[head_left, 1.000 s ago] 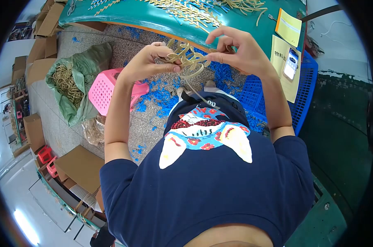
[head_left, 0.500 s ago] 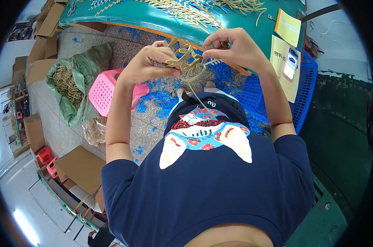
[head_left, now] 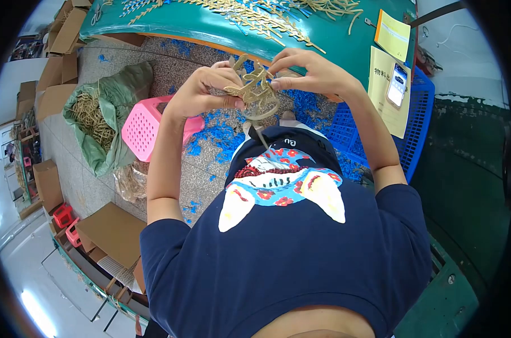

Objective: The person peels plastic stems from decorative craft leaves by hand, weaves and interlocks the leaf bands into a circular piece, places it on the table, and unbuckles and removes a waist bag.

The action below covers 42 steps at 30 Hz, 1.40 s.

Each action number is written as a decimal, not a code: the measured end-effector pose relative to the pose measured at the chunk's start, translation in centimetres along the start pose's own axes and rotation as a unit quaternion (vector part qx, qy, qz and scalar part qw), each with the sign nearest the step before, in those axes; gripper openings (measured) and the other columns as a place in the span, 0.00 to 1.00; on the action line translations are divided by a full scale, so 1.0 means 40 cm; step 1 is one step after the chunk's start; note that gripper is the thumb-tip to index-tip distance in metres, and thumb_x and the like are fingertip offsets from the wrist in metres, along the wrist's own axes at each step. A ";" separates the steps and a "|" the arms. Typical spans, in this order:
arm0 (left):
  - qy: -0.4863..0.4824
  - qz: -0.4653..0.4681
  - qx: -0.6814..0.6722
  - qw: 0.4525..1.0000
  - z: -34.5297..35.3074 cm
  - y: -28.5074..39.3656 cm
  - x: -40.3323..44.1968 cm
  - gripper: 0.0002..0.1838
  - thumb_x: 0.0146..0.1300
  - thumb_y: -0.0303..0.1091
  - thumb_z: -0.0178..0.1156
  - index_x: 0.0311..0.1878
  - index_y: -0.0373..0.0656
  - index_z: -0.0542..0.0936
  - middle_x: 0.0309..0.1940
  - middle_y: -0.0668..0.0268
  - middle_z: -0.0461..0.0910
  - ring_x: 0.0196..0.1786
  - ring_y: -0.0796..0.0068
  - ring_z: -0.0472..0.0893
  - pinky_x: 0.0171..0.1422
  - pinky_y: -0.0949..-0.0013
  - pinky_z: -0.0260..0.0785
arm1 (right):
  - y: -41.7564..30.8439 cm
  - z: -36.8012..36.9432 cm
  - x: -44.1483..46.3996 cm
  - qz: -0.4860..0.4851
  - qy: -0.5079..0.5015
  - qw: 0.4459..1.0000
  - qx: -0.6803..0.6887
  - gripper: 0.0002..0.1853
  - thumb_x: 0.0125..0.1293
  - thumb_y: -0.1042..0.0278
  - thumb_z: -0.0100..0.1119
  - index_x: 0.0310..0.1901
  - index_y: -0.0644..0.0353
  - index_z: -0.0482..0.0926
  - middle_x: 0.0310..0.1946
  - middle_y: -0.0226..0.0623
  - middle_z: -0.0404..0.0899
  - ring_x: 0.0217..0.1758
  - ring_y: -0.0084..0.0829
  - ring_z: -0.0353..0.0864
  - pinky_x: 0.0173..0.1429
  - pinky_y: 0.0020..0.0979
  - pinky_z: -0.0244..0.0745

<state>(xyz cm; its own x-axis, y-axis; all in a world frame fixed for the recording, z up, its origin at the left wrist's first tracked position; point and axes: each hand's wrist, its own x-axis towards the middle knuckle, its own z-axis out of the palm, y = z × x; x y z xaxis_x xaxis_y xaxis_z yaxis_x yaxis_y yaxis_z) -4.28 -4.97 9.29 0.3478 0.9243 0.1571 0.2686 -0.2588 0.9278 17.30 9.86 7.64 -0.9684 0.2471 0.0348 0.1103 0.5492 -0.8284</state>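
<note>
A glittery gold leaf-pattern strip (head_left: 250, 90), curled into loops with a narrow tail hanging below, is held up in front of the table edge. My left hand (head_left: 204, 93) is closed on its left side, thumb and fingers pinching it. At its right side, my right hand (head_left: 309, 72) pinches an upper part between thumb and forefinger. Fingers and overlapping loops hide some of the strip. More gold leaf strips (head_left: 261, 23) lie on the green table (head_left: 182, 23) just beyond my hands.
Left of me stand a pink stool (head_left: 138, 130) and a green sack (head_left: 132, 84) of gold scraps. Blue scraps (head_left: 219, 135) litter the floor. At right are a blue crate (head_left: 420, 127), a phone (head_left: 398, 87) on papers and a yellow booklet (head_left: 392, 36). Scissors (head_left: 96, 15) lie at the table's far left.
My right hand has moved slightly left, onto the gold strip. The strip's loops have shifted and its tail hangs differently. My left hand keeps its hold.
</note>
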 end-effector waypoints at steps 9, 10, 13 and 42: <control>0.014 -0.164 -0.072 0.984 -0.013 0.006 0.011 0.21 0.46 0.28 0.69 0.46 0.38 0.79 0.35 0.68 0.82 0.46 0.78 0.76 0.53 0.69 0.67 | 0.031 0.057 0.029 -0.011 -0.014 0.982 0.190 0.13 0.56 0.61 0.67 0.32 0.63 0.78 0.37 0.29 0.67 0.44 0.23 0.68 0.50 0.24 0.61; 0.010 -0.212 -0.095 0.973 -0.008 0.022 0.019 0.22 0.47 0.28 0.70 0.48 0.38 0.78 0.36 0.67 0.82 0.48 0.78 0.75 0.54 0.70 0.66 | 0.019 0.070 0.033 -0.030 0.015 0.980 0.198 0.12 0.54 0.64 0.68 0.32 0.63 0.79 0.35 0.29 0.66 0.43 0.23 0.68 0.50 0.24 0.62; 0.025 -0.224 -0.105 0.969 -0.002 0.014 0.020 0.16 0.49 0.31 0.70 0.42 0.37 0.81 0.36 0.66 0.80 0.50 0.78 0.73 0.52 0.72 0.67 | 0.005 0.094 0.029 -0.082 0.091 0.978 0.170 0.12 0.53 0.66 0.69 0.34 0.62 0.79 0.36 0.32 0.70 0.43 0.24 0.70 0.50 0.26 0.65; 0.056 -0.103 0.100 0.988 0.010 0.016 -0.014 0.11 0.54 0.37 0.66 0.40 0.46 0.81 0.33 0.71 0.79 0.50 0.71 0.66 0.64 0.63 0.51 | -0.020 -0.037 -0.010 0.068 0.109 0.985 0.115 0.11 0.52 0.65 0.70 0.26 0.64 0.81 0.20 0.27 0.76 0.25 0.14 0.70 0.29 0.18 0.64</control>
<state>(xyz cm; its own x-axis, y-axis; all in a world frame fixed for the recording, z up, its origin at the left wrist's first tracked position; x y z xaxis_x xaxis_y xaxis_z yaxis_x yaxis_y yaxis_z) -3.95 -5.77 9.67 0.1687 0.9855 0.0183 0.4999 -0.1016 0.8601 17.94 10.51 9.10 -0.8741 0.4856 0.0125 0.1586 0.3096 -0.9375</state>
